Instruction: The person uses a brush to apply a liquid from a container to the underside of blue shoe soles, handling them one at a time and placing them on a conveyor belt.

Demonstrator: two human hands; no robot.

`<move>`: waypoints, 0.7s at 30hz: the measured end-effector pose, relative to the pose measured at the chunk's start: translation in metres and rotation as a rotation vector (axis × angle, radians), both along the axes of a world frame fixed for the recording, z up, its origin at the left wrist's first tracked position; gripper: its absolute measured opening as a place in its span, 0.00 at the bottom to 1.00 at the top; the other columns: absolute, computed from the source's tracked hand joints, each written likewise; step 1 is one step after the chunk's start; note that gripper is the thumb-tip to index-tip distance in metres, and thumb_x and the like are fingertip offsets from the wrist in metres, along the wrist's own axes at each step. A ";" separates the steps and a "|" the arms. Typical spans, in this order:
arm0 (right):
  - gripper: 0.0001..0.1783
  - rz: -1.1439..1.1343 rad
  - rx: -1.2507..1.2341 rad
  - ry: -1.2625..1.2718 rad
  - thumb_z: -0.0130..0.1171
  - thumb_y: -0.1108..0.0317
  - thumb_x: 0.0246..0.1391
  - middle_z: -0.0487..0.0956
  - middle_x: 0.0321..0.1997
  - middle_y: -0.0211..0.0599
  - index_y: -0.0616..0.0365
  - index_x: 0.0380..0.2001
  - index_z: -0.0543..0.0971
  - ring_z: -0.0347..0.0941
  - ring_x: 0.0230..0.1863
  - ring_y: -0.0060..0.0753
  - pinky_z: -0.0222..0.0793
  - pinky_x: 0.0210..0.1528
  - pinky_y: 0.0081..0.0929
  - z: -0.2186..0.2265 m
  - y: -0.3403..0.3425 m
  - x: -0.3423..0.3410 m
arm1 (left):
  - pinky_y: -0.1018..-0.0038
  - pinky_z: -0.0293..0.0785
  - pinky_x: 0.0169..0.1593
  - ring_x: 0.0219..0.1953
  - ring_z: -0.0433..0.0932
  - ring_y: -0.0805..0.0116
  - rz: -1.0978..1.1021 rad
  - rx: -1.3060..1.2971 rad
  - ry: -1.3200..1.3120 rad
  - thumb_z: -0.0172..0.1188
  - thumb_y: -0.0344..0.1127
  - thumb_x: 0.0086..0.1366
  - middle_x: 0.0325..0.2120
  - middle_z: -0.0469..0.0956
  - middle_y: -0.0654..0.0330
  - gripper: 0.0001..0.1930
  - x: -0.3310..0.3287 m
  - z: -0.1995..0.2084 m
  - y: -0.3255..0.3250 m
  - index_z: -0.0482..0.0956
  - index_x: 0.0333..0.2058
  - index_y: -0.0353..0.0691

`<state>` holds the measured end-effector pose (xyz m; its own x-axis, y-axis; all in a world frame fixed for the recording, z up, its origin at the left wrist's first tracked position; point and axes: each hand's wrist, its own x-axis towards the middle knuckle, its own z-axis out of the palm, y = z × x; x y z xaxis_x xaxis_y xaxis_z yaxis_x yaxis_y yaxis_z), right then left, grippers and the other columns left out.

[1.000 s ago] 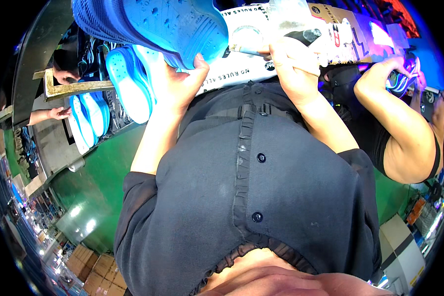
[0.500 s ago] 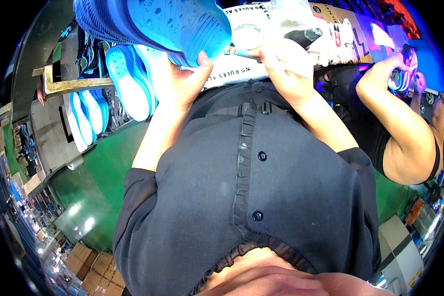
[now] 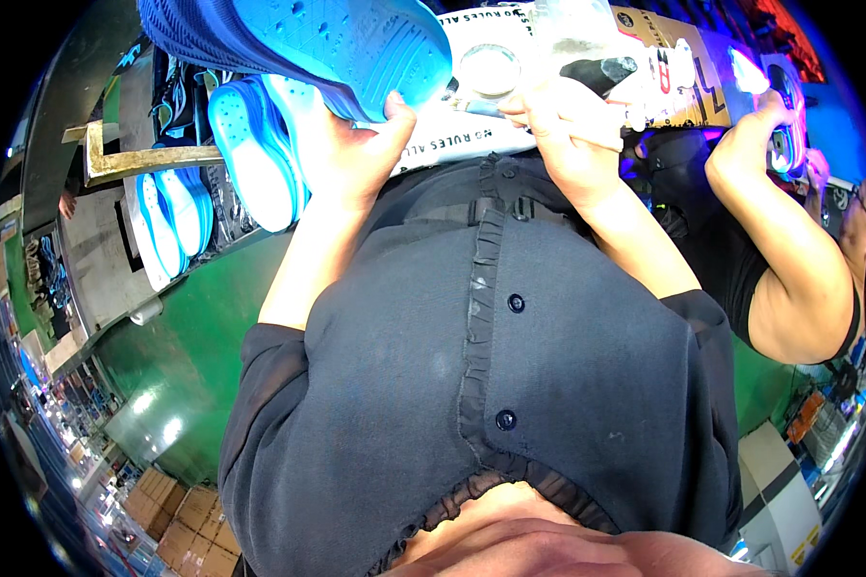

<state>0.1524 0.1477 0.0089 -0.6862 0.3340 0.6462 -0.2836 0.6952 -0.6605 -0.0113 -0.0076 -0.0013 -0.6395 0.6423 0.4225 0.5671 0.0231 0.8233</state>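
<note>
At the upper left, my left hand (image 3: 348,159) is closed on the edge of a large blue shoe sole (image 3: 356,48), its thumb pressed on the near end. The sole has small holes and a ridged side, and is tilted with its upper face toward me. My right hand (image 3: 573,130) pinches a thin brush (image 3: 486,109) with a pale handle, pointing left toward the sole; its dark tip lies close to the sole's edge, and I cannot tell whether they touch. Beyond the brush, a round shallow dish (image 3: 491,70) sits on a white printed sheet (image 3: 452,144).
Light-blue soles (image 3: 255,154) stand left of my left hand, with another pair (image 3: 176,221) farther left. A wooden frame bar (image 3: 154,161) crosses there. A black-and-white object (image 3: 598,73) lies past my right hand. On the right, a co-worker's arm (image 3: 799,269) reaches toward a shoe (image 3: 789,115).
My right hand has shifted slightly right with the brush, drawing it a little away from the sole. The left hand still grips the sole, which has barely moved.
</note>
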 end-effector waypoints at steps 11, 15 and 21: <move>0.09 -0.102 -0.028 -0.057 0.51 0.74 0.54 0.79 0.26 0.41 0.70 0.29 0.78 0.75 0.28 0.29 0.70 0.31 0.21 0.002 0.004 0.005 | 0.72 0.68 0.49 0.42 0.74 0.66 0.014 -0.026 -0.004 0.61 0.25 0.50 0.39 0.73 0.53 0.24 0.002 0.003 0.000 0.62 0.46 0.31; 0.09 -0.105 0.019 -0.014 0.52 0.74 0.54 0.79 0.25 0.41 0.70 0.28 0.78 0.75 0.27 0.29 0.70 0.30 0.21 0.003 0.008 0.004 | 0.71 0.68 0.49 0.42 0.74 0.65 -0.002 0.006 -0.067 0.61 0.25 0.50 0.39 0.73 0.53 0.24 0.002 0.000 0.001 0.63 0.46 0.31; 0.08 -0.083 0.137 0.023 0.51 0.77 0.53 0.78 0.24 0.39 0.71 0.28 0.78 0.74 0.26 0.29 0.69 0.29 0.21 0.006 0.010 0.004 | 0.70 0.67 0.51 0.44 0.73 0.65 -0.002 -0.005 -0.101 0.61 0.25 0.50 0.40 0.73 0.52 0.24 0.002 0.007 0.002 0.63 0.46 0.31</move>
<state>0.1561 0.1581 0.0152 -0.6443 0.2970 0.7048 -0.2353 0.7998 -0.5522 -0.0093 -0.0055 0.0055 -0.6771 0.6458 0.3529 0.4813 0.0258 0.8762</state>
